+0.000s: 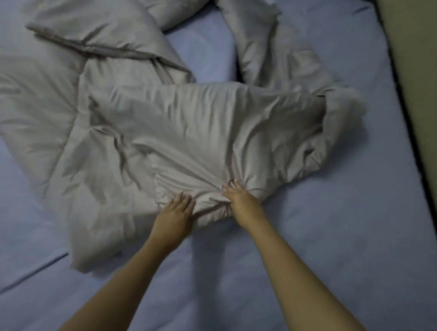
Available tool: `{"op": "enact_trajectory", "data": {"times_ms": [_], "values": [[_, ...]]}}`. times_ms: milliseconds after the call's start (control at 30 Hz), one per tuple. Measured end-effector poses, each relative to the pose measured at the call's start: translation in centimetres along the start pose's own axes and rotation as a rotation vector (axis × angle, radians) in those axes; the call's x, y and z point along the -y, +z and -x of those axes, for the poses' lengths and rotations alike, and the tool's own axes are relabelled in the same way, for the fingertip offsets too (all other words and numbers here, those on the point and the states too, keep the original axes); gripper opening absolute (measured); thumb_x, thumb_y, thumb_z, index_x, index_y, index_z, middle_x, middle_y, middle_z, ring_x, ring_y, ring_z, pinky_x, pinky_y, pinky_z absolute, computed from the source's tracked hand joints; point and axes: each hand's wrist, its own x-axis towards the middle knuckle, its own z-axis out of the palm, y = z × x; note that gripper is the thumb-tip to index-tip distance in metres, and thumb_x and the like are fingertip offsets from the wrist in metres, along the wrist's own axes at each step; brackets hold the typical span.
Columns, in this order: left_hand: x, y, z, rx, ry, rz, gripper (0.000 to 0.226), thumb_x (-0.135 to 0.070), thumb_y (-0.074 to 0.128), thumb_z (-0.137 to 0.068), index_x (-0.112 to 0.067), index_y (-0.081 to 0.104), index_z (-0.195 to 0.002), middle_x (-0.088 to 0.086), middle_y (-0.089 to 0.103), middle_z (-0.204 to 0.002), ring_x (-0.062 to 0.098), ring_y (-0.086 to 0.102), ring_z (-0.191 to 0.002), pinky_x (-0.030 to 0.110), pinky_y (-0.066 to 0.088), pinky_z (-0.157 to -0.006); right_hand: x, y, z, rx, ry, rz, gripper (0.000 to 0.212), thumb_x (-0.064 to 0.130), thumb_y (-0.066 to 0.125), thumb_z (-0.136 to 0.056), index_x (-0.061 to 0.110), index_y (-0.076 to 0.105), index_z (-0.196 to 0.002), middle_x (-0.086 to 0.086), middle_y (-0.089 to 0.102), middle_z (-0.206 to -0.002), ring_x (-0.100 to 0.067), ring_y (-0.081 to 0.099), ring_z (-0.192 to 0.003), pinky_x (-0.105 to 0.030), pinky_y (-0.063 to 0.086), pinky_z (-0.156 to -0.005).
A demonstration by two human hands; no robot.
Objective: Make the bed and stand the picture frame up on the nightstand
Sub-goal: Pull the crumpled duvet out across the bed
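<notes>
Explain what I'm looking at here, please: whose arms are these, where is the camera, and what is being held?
There is no machine: a person works bare-handed, and the single picture comes from a camera worn on their head, looking forward and down. The blue fitted sheet covers the mattress. A crumpled grey duvet lies twisted across it. The right hand has a bunched grip on the duvet's near edge; the left hand lies with fingers spread on the same edge. A beige strip runs along the bed's right side. No nightstand or picture frame is visible.
</notes>
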Motion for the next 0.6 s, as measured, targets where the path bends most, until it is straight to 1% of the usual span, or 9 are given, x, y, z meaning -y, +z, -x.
{"op": "enact_trajectory", "data": {"times_ms": [100, 167, 233, 267, 300, 367, 433, 500, 600], "values": [[-8.5, 0.3, 2.2, 0.012, 0.070, 0.061, 0.052, -0.027, 0.040, -0.074, -0.002, 0.076, -0.102, 0.016, 0.075, -0.106, 0.034, 0.072, -0.099, 0.039, 0.060, -0.071, -4.6, -0.6, 7.3, -0.003, 0.068, -0.059, 0.060, 0.008, 0.014, -0.089, 0.005, 0.048, -0.139, -0.018, 0.034, -0.153, -0.030, 0.021, -0.147, -0.035, 0.022, -0.120], [-14.6, 0.3, 3.7, 0.015, 0.092, 0.121, 0.059, -0.030, 0.036, -0.076, 0.001, 0.070, -0.113, 0.018, 0.070, -0.118, 0.034, 0.068, -0.108, 0.043, 0.059, -0.073, -7.8, -1.1, 12.5, 0.005, 0.119, -0.066, 0.062, 0.012, 0.009, -0.090, 0.004, 0.048, -0.138, -0.017, 0.035, -0.152, -0.029, 0.022, -0.147, -0.036, 0.022, -0.120], [-20.7, 0.9, 4.9, 0.011, 0.100, 0.199, 0.070, -0.034, 0.024, -0.083, 0.000, 0.048, -0.140, 0.016, 0.047, -0.147, 0.033, 0.047, -0.136, 0.044, 0.054, -0.092, -11.0, -1.7, 18.0, 0.014, 0.165, -0.054, 0.048, 0.003, 0.026, -0.096, 0.006, 0.048, -0.139, -0.015, 0.032, -0.154, -0.026, 0.021, -0.147, -0.036, 0.023, -0.119], [-23.7, 1.0, 5.5, 0.072, 0.126, 0.189, 0.068, -0.032, 0.021, -0.089, -0.003, 0.031, -0.150, 0.013, 0.031, -0.157, 0.028, 0.030, -0.146, 0.039, 0.047, -0.104, -12.8, -1.9, 20.6, 0.001, 0.198, -0.047, 0.046, 0.001, 0.033, -0.096, 0.007, 0.048, -0.139, -0.013, 0.031, -0.154, -0.025, 0.022, -0.147, -0.035, 0.025, -0.118], [-26.6, 1.2, 6.0, 0.133, 0.161, 0.193, 0.062, -0.028, 0.023, -0.096, -0.006, 0.019, -0.154, 0.009, 0.018, -0.162, 0.023, 0.017, -0.151, 0.032, 0.037, -0.112, -14.6, -1.9, 23.2, -0.008, 0.230, -0.043, 0.044, 0.002, 0.038, -0.096, 0.008, 0.049, -0.138, -0.012, 0.031, -0.154, -0.025, 0.025, -0.146, -0.034, 0.026, -0.117], [-32.5, 1.8, 6.2, 0.213, 0.212, 0.225, 0.061, -0.018, 0.033, -0.101, -0.008, 0.008, -0.155, 0.005, 0.007, -0.164, 0.017, 0.007, -0.152, 0.024, 0.027, -0.115, -18.1, -1.8, 28.4, -0.023, 0.300, -0.084, 0.041, 0.006, 0.044, -0.096, 0.011, 0.052, -0.136, -0.009, 0.029, -0.156, -0.024, 0.026, -0.145, -0.033, 0.028, -0.116], [-38.2, 2.3, 6.5, 0.256, 0.270, 0.237, 0.068, -0.016, 0.042, -0.099, -0.007, 0.004, -0.155, 0.004, 0.007, -0.164, 0.016, 0.010, -0.152, 0.022, 0.026, -0.114, -22.0, -1.2, 33.1, -0.032, 0.390, -0.169, 0.043, 0.004, 0.042, -0.095, 0.011, 0.052, -0.136, -0.004, 0.027, -0.158, -0.020, 0.023, -0.147, -0.034, 0.029, -0.117], [-44.0, 3.1, 7.0, 0.326, 0.274, 0.283, 0.066, -0.015, 0.042, -0.099, -0.007, 0.008, -0.155, 0.005, 0.015, -0.163, 0.019, 0.021, -0.150, 0.024, 0.026, -0.115, -25.3, -1.0, 37.3, -0.015, 0.498, -0.207, 0.046, 0.004, 0.037, -0.096, 0.012, 0.047, -0.140, 0.000, 0.027, -0.158, -0.020, 0.025, -0.146, -0.035, 0.029, -0.117], [-51.9, 4.1, 7.6, 0.357, 0.173, 0.467, 0.043, -0.018, 0.040, -0.100, -0.008, 0.043, -0.142, 0.013, 0.052, -0.141, 0.030, 0.052, -0.129, 0.038, 0.044, -0.106, -30.2, -1.5, 42.3, -0.056, 0.620, -0.225, 0.047, 0.014, 0.039, -0.098, 0.015, 0.042, -0.144, -0.002, 0.037, -0.153, -0.023, 0.038, -0.139, -0.033, 0.031, -0.115]]}}
